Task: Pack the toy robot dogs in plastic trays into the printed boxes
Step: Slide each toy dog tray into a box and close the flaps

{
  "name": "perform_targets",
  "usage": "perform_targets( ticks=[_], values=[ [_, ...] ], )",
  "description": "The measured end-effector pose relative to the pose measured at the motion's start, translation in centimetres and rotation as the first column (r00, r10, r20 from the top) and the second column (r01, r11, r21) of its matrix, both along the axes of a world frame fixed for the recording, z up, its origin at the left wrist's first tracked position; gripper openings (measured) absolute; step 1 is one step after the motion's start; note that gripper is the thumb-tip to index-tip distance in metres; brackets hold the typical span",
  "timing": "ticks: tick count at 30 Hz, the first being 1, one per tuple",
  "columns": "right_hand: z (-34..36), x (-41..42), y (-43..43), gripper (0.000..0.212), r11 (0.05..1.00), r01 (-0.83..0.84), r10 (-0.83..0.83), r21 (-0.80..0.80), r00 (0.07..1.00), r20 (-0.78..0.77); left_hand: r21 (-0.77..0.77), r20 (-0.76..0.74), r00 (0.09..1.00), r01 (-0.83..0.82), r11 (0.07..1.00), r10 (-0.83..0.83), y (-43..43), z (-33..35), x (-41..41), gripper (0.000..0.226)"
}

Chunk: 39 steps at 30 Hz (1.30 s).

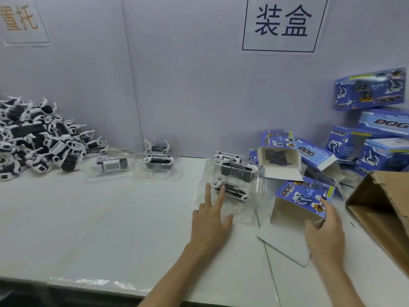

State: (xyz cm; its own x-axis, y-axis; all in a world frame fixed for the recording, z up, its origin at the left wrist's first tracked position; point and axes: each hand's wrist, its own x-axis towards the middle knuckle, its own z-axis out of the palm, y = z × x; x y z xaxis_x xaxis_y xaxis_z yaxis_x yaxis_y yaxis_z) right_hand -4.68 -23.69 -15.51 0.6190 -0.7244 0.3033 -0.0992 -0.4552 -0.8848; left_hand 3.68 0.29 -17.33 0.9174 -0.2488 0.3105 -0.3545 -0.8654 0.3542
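Note:
A stack of clear plastic trays [230, 180] with black-and-white toy robot dogs sits at the table's middle right. My left hand [212, 216] lies at its near edge with straight fingers touching the top tray. Just right of it an open blue printed box [301, 198] lies on its side, mouth toward me, its white flap [285, 244] spread on the table. My right hand [325, 229] grips the box's near right corner, thumb inside the opening. Two more trayed dogs, a single tray [110, 166] and a stack of two trays [158, 162], stand further left.
A heap of loose robot dogs [37, 142] fills the far left. Several blue boxes [363, 151], some open, pile up at the far right against the wall. A brown cardboard carton [385, 209] lies open at the right edge.

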Motion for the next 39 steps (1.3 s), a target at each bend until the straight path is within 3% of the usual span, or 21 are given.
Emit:
perform_targets(
  ticks=[7, 11, 13, 14, 16, 17, 18, 20, 22, 24, 26, 29, 33, 37, 39],
  values=[
    [0.9, -0.9, -0.7, 0.051, 0.965, 0.124, -0.181, 0.230, 0.953, 0.244, -0.168, 0.000, 0.985, 0.169, 0.971, -0.172, 0.9, -0.7, -0.4, 0.092],
    [2.9, -2.5, 0.6, 0.048, 0.968, 0.104, -0.199, 0.226, 0.871, 0.450, -0.350, 0.070, 0.996, 0.080, 0.933, -0.059, 1.0, 0.5, -1.3, 0.071],
    [4.4, -3.8, 2.1, 0.038, 0.990, 0.044, -0.109, 0.131, 0.831, 0.545, -0.550, 0.161, 0.987, 0.079, 0.832, 0.013, 1.0, 2.0, -2.6, 0.050],
    [5.1, -4.5, 2.9, 0.034, 0.998, 0.026, -0.059, 0.065, 0.820, 0.569, -0.663, 0.136, 0.991, 0.093, 0.743, -0.002, 1.1, 3.0, -3.5, 0.045],
    [6.0, -5.4, 4.3, 0.028, 0.997, 0.006, 0.038, -0.073, 0.811, 0.583, -0.878, -0.051, 0.973, 0.063, 0.474, -0.224, 0.9, 5.3, -6.0, 0.058],
    [6.2, -5.7, 4.8, 0.025, 0.991, 0.002, 0.077, -0.134, 0.812, 0.578, -0.935, -0.103, 0.920, 0.040, 0.351, -0.378, 0.7, 6.1, -7.1, 0.068],
    [6.4, -5.9, 5.4, 0.022, 0.985, -0.016, 0.113, -0.174, 0.817, 0.565, -0.944, -0.087, 0.875, 0.080, 0.320, -0.476, 0.6, 6.7, -8.4, 0.079],
    [6.1, -6.1, 6.4, 0.019, 0.974, -0.107, 0.198, -0.201, 0.833, 0.517, -0.843, 0.075, 0.882, 0.305, 0.442, -0.466, 0.2, 7.2, -10.9, 0.105],
    [5.6, -6.1, 7.3, 0.015, 0.955, -0.213, 0.288, -0.209, 0.840, 0.459, -0.701, 0.259, 0.907, 0.413, 0.582, -0.331, -0.1, 7.0, -12.0, 0.104],
    [5.4, -6.1, 7.7, 0.018, 0.935, -0.320, 0.353, -0.150, 0.832, 0.427, -0.742, 0.328, 0.918, 0.397, 0.539, -0.224, 0.0, 6.8, -12.0, 0.078],
    [5.4, -6.3, 7.4, 0.029, 0.874, -0.486, 0.440, -0.010, 0.784, 0.438, -0.844, 0.284, 0.939, 0.341, 0.414, -0.195, 0.6, 6.6, -11.6, 0.059],
    [5.1, -6.8, 6.3, 0.035, 0.735, -0.671, 0.584, 0.100, 0.701, 0.409, -0.866, 0.267, 0.946, 0.319, 0.386, -0.182, 2.0, 6.0, -11.2, 0.061],
    [4.5, -7.2, 6.2, 0.039, 0.704, -0.691, 0.591, 0.165, 0.699, 0.404, -0.853, 0.290, 0.946, 0.325, 0.409, -0.145, 3.0, 5.0, -11.2, 0.062],
    [3.7, -7.2, 7.1, 0.026, 0.760, -0.620, 0.505, 0.195, 0.752, 0.425, -0.863, 0.340, 0.933, 0.262, 0.431, 0.114, 3.6, 3.3, -11.2, 0.038],
    [3.5, -7.2, 7.8, 0.017, 0.791, -0.583, 0.472, 0.184, 0.775, 0.420, -0.882, 0.349, 0.923, 0.266, 0.390, 0.160, 3.1, 3.0, -11.4, 0.023]
  ],
)
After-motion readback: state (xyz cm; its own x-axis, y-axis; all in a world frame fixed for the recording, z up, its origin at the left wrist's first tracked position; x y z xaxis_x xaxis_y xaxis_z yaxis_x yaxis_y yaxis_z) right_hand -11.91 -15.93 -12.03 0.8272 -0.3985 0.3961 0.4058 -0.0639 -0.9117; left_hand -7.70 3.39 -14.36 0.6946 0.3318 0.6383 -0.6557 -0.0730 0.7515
